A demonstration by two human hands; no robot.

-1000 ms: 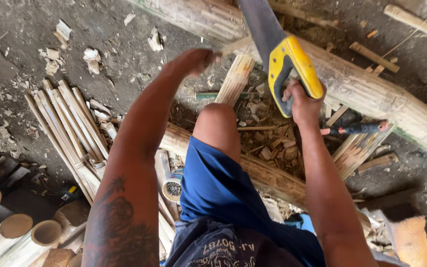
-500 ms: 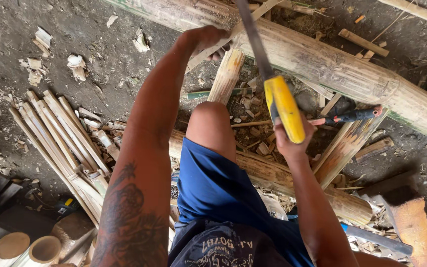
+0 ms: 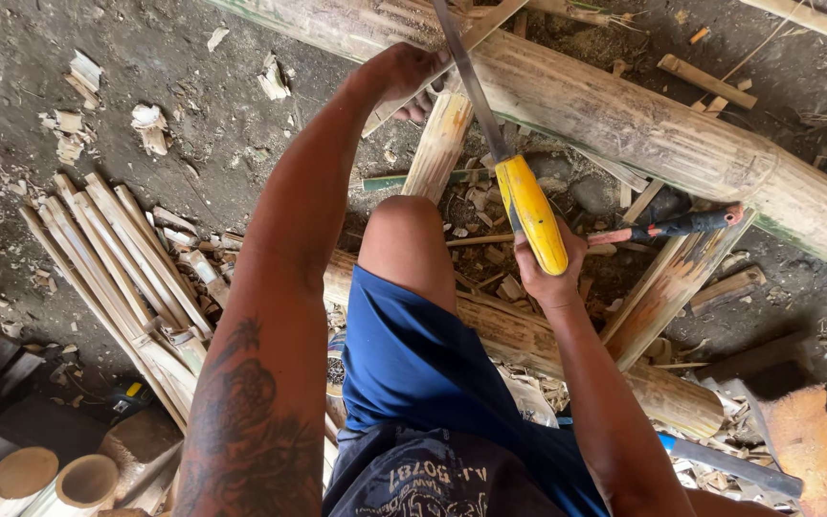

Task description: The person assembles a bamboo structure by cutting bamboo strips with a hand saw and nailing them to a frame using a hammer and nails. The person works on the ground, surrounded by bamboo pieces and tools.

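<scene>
Saw [image 3: 519,182] in right hand [image 3: 547,268] grip; left hand [image 3: 399,77] pins bamboo strip [image 3: 440,144].

Glossy yellow plastic saw handle [image 3: 531,213], rough fibrous bamboo pole [image 3: 624,115]

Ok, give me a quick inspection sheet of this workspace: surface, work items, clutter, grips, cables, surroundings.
Surface: bare dirt ground, littered with chips.
Work items: handsaw with yellow handle, blade angled up against a thick bamboo pole; split bamboo piece beneath the left hand.
Clutter: bundle of split bamboo slats; cut bamboo tubes; a red-and-black-handled tool; offcuts and shavings.
Grips: left hand pressed on the bamboo; right hand closed around the saw handle.
Cables: nothing seen.
Surroundings: second bamboo pole under the knee; a broom-like brush at lower right.
</scene>
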